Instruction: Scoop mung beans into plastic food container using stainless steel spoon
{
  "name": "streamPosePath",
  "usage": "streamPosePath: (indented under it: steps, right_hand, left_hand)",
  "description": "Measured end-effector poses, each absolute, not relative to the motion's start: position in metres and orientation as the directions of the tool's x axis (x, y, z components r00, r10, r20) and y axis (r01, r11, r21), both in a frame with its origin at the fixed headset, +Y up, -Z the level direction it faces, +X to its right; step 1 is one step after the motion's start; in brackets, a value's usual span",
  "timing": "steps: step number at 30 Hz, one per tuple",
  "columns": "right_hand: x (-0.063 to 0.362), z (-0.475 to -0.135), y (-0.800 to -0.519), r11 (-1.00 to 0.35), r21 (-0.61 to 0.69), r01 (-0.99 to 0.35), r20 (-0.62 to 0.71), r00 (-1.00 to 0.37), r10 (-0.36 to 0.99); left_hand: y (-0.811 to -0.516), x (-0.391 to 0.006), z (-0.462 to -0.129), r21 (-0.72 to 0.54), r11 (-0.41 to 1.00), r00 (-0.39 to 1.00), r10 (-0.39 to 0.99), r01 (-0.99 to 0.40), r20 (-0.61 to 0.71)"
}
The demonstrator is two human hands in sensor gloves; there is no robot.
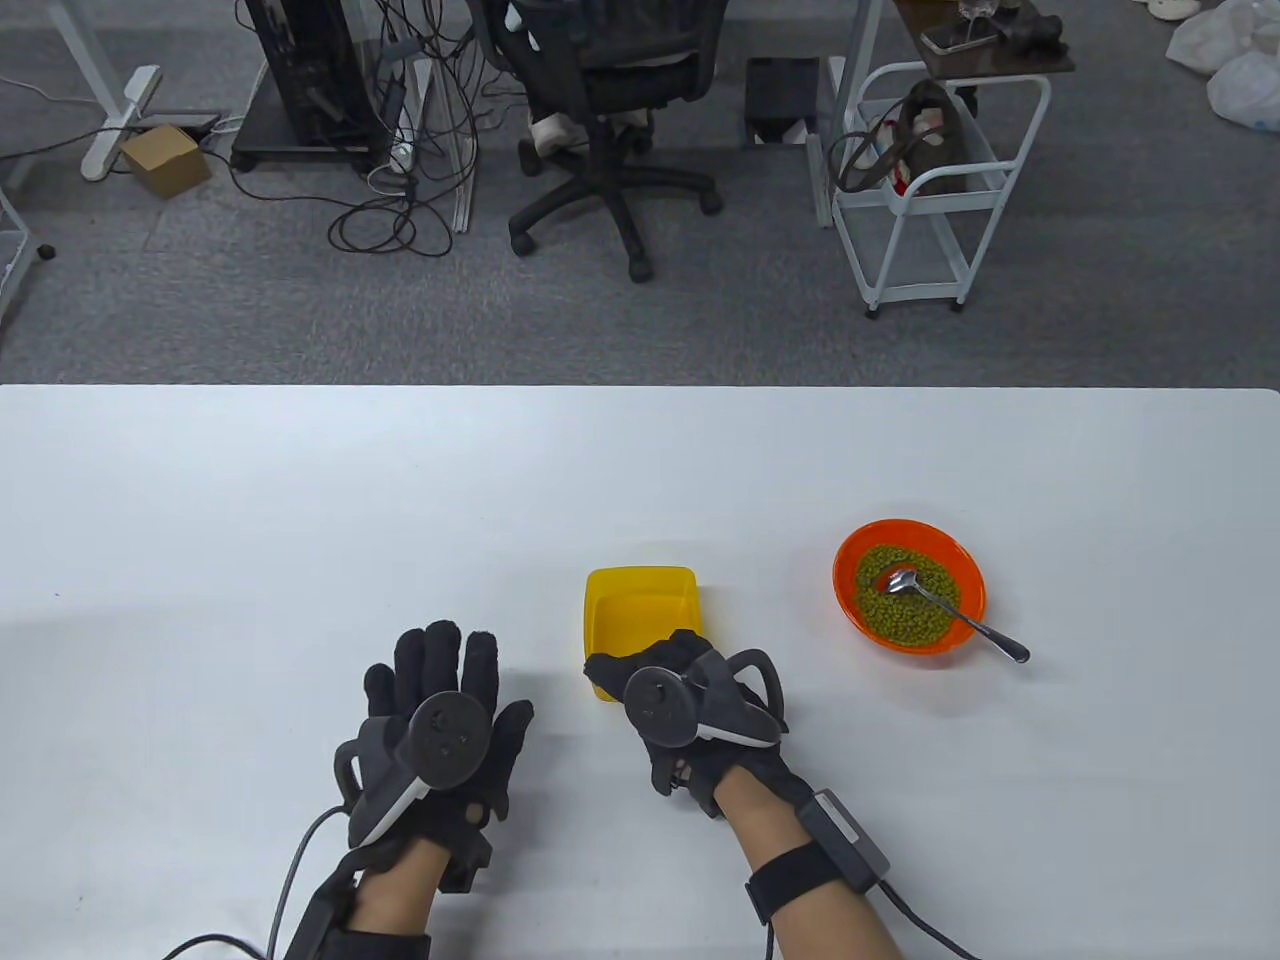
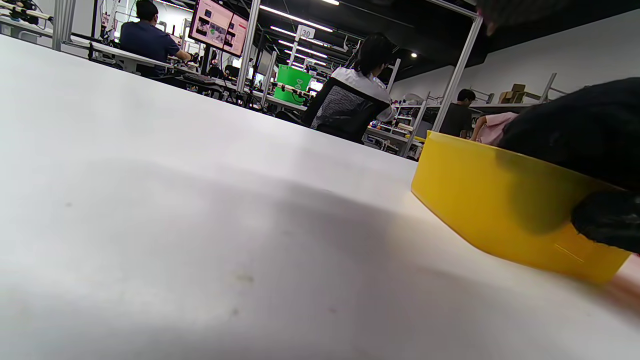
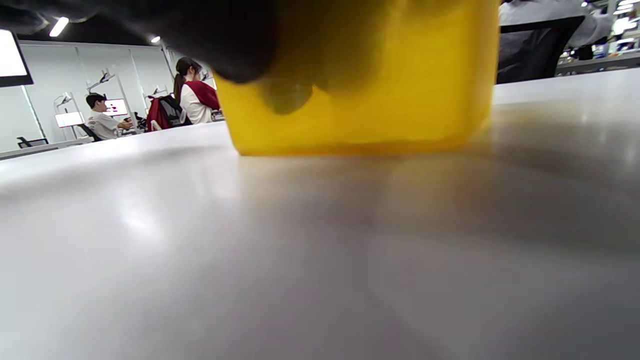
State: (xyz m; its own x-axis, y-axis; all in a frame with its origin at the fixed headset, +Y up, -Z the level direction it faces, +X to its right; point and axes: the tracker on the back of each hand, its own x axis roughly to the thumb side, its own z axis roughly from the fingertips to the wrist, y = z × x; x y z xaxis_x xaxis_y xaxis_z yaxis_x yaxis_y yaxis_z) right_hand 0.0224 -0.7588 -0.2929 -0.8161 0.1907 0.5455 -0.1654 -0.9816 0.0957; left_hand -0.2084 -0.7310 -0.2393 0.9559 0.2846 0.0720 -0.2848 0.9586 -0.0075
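Observation:
A yellow plastic food container (image 1: 640,605) stands on the white table near the middle. My right hand (image 1: 640,668) grips its near rim, fingers over the edge. The left wrist view shows that hand (image 2: 575,130) on the container (image 2: 500,210), thumb against the outer wall. The right wrist view shows the container's wall (image 3: 375,100) close up under my dark fingers (image 3: 200,30). An orange bowl (image 1: 843,585) of mung beans (image 1: 915,612) sits to the right, with the stainless steel spoon (image 1: 955,612) resting in it, handle pointing right and toward me. My left hand (image 1: 455,665) lies flat and empty on the table, left of the container.
The white table (image 1: 300,500) stretches wide on both sides, with its far edge across the middle of the table view. Beyond it on the floor are an office chair (image 1: 610,90) and a white cart (image 1: 930,190).

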Motion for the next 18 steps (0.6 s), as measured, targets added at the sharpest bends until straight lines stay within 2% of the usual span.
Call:
streamPosePath:
  steps: [4,8,12,18]
  right_hand:
    - [0.047,-0.292,-0.720,-0.963,0.004,-0.271,0.506,-0.830,0.236]
    - [0.102,-0.292,-0.688,-0.904,-0.072,-0.421,0.353,-0.859,0.372]
    - [0.171,-0.291,-0.684,-0.893,-0.091,-0.440,0.154,-0.892,0.424]
    - [0.246,-0.288,-0.703,-0.941,-0.089,-0.327,-0.078,-0.939,0.334]
  left_hand:
    - [-0.731,-0.208,-0.240,-0.011,0.960,0.957,0.281,-0.281,0.072]
    - [-0.731,-0.207,-0.240,-0.015,0.960,0.957,0.280,-0.279,0.074]
    - [-0.731,-0.207,-0.240,-0.014,0.961,0.958,0.276,-0.276,0.075]
    - [-0.732,-0.207,-0.240,-0.016,0.963,0.961,0.268,-0.268,0.071]
